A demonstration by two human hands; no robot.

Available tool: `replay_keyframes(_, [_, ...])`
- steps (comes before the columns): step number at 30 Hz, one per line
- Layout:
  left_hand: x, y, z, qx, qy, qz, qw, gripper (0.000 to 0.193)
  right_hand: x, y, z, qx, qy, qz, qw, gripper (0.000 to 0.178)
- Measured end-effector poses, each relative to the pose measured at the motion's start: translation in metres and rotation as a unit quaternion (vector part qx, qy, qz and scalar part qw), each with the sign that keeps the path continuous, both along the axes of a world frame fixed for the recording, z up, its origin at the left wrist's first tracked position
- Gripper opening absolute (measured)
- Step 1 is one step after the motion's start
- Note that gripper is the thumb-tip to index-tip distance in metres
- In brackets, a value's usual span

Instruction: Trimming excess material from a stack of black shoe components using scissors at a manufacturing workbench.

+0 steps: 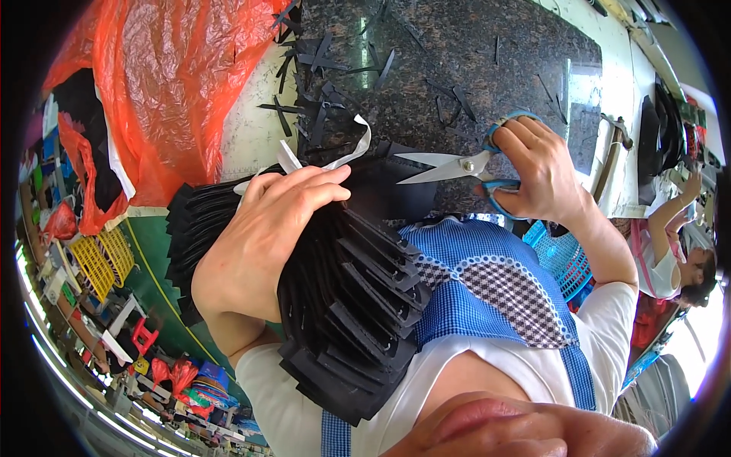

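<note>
A thick stack of black flat pieces (354, 297), perhaps leather or synthetic sheet, drapes over my left forearm and fans out toward my chest. My left hand (263, 217) is closed over the top of this stack, fingers pointing right. White strips (356, 143) stick up beside its fingertips. In my right hand (542, 167) is a pair of scissors (466, 166) with blue-wrapped handles, fingers and thumb through the loops. The blades are spread and point left, over the edge of a black piece (400, 186) that reaches out from the stack.
Black offcuts (324, 57) lie scattered over the dark stone slab (510, 68). A red plastic bag (175, 84) covers the left of the worktable. At right lies a hammer (618, 129); a blue basket (560, 255) stands below. Another person (666, 259) is at far right.
</note>
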State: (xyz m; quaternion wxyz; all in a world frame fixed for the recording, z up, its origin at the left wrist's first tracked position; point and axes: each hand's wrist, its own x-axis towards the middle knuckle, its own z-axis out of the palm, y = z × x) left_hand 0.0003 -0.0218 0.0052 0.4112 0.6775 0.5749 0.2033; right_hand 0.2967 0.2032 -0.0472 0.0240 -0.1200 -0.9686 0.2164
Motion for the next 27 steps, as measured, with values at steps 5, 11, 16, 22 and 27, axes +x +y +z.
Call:
replay_keyframes(5, [0.001, -0.003, 0.001, 0.000, 0.000, 0.008, 1.000, 0.092, -0.012, -0.001, -0.012, 0.006, 0.027, 0.029, 0.999, 0.055])
replay_keyframes(11, [0.003, -0.011, -0.001, 0.010, 0.002, 0.027, 1.000, 0.084, -0.002, 0.003, -0.008, -0.009, 0.007, 0.025, 1.000, 0.059])
replay_keyframes(16, [0.004, -0.009, 0.003, -0.005, 0.007, 0.031, 0.999, 0.080, -0.006, -0.001, -0.008, -0.027, 0.012, 0.031, 0.999, 0.051])
replay_keyframes(22, [0.005, -0.009, 0.000, -0.001, 0.000, 0.034, 0.999, 0.078, -0.004, -0.001, -0.005, -0.039, -0.001, 0.024, 0.999, 0.049])
replay_keyframes(27, [0.002, -0.007, 0.004, -0.014, -0.014, 0.022, 1.000, 0.082, -0.012, -0.003, -0.005, -0.050, 0.015, 0.035, 0.998, 0.046])
